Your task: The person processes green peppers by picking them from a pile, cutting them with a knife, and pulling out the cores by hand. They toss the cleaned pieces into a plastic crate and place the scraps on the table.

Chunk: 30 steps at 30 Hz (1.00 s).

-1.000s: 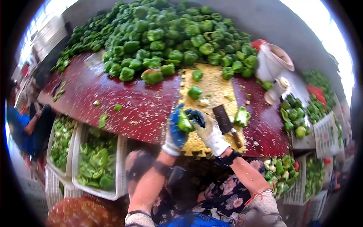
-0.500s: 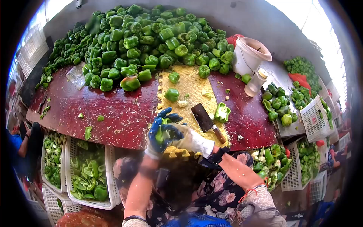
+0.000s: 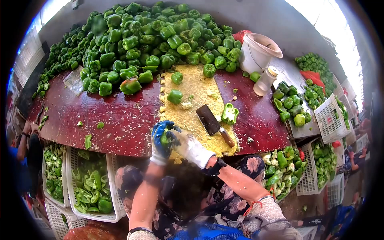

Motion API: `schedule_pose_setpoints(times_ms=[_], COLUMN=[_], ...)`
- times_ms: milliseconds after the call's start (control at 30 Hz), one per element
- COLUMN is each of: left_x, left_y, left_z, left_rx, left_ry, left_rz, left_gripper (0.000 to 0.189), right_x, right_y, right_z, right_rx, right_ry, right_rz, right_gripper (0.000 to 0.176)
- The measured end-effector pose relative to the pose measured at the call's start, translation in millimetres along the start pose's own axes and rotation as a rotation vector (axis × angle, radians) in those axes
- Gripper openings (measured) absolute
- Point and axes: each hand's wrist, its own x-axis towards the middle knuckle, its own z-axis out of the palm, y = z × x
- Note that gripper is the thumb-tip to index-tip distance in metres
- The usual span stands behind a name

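My left hand (image 3: 159, 145), in a blue-coated glove, is closed round a piece of green bell pepper (image 3: 164, 138). Pressed against the same piece are the curled fingers of my right hand (image 3: 185, 143), in a white glove with a dark-coated front; the fingers hide most of the pepper. Both hands are over the near edge of a yellow foam mat (image 3: 195, 86). To their right a cleaver (image 3: 208, 120) lies flat, its wooden handle towards me. Beside its blade sits a cut bell pepper (image 3: 230, 114), its pale inside showing. Two whole peppers, one a green bell pepper (image 3: 175, 96), lie farther up the mat.
A large heap of bell peppers (image 3: 132, 52) covers the back of the red table (image 3: 112, 120). A white bucket (image 3: 256, 56) and a jar (image 3: 265, 81) stand at back right. Crates of cut peppers, including a white crate (image 3: 114, 188), flank my legs. Other people are at both sides.
The whole view has shifted slightly. My hands have drawn closer together round the pepper piece, and the left fingers, spread before, are now curled in. The cleaver stays on the mat.
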Motion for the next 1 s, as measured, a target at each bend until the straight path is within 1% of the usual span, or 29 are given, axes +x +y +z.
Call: schedule_pose_setpoints(times_ms=[33,100,133,167,200,233,267,300,333,367,400,433,467,533,567,600,633,667,733,767,800,833,867,900,933,967,1000], left_x=[-1,5,6,4,12,9,6,3,7,4,1,1,2,2,2,1,2,5,9,11,6,5,6,7,9,8,11], left_y=[5,27,24,46,40,18,-2,-22,-10,-15,-23,-19,-20,-6,4,8,12,8,-11,-23,-37,-29,-55,-70,-37,-56,-38], left_z=[4,8,2,2,-6,-3,1,5,3,7,10,13,12,11,8,6,3,5,6,3,9,6,-7,-7,-8,-15,-12], left_rx=[-0.168,-0.659,-0.630,-0.430,0.201,0.132,0.061,-0.009,0.066,-0.458,-1.010,-1.044,-1.006,-0.960,-0.909,-0.944,-0.875,-0.809,-0.674,-0.697,-0.604,-0.462,-0.231,-0.313,-0.426,-0.478,-0.603], left_ry=[0.004,-0.012,-0.119,-0.152,-0.304,-0.262,-0.219,-0.176,-0.150,-0.215,-0.042,0.039,0.086,0.210,0.240,0.294,0.364,0.429,0.541,0.532,0.671,0.722,0.548,0.626,0.632,0.631,0.604], left_rz=[-0.037,-0.255,-0.240,-0.311,0.173,0.161,0.152,0.146,0.357,-0.065,-0.483,-0.499,-0.517,-0.565,-0.587,-0.613,-0.638,-0.662,-0.583,-0.446,-0.423,-0.534,-0.490,-0.459,-0.547,-0.431,-0.312], left_gripper=[0.031,0.031,0.044,0.039,0.029,0.024,0.019,0.015,0.014,0.010,0.007,0.007,0.010,0.011,0.014,0.019,0.021,0.024,0.029,0.032,0.030,0.030,0.029,0.026,0.044,0.045,0.044], right_x=[0,-5,-11,-5,-7,-9,-10,-15,-2,2,0,-3,-7,-4,-3,-2,0,2,-4,-2,1,-1,-5,-7,-5,-4,-2], right_y=[-2,-14,-7,-12,-3,35,29,14,41,16,-5,1,11,16,15,16,32,25,11,16,22,18,-1,39,-11,22,21], right_z=[-2,-17,-14,-26,-29,-11,-13,-15,4,5,-7,4,14,18,23,28,36,38,38,41,44,45,39,67,42,67,66], right_rx=[0.001,0.069,0.115,0.091,0.221,0.137,0.332,0.206,0.349,0.259,0.147,0.227,0.303,0.292,0.317,0.341,0.200,0.200,-0.101,0.071,0.242,0.068,0.054,-0.043,0.158,-0.029,-0.095], right_ry=[-0.001,-0.004,0.048,-0.069,-0.074,0.071,-0.064,0.027,-0.008,-0.044,-0.049,0.042,0.142,0.118,0.155,0.190,0.226,0.225,0.352,0.304,0.260,0.278,0.304,0.481,0.369,0.510,0.522], right_rz=[-0.005,-0.033,-0.087,-0.025,-0.059,-0.330,-0.073,0.009,0.067,0.121,0.187,0.154,0.127,0.100,0.080,0.060,0.031,0.027,0.124,0.132,0.149,0.133,0.190,0.041,0.268,0.077,0.103], right_gripper=[0.060,0.063,0.065,0.065,0.068,0.071,0.074,0.064,0.052,0.048,0.044,0.041,0.038,0.037,0.036,0.035,0.036,0.036,0.032,0.035,0.038,0.035,0.035,0.037,0.041,0.044,0.041])
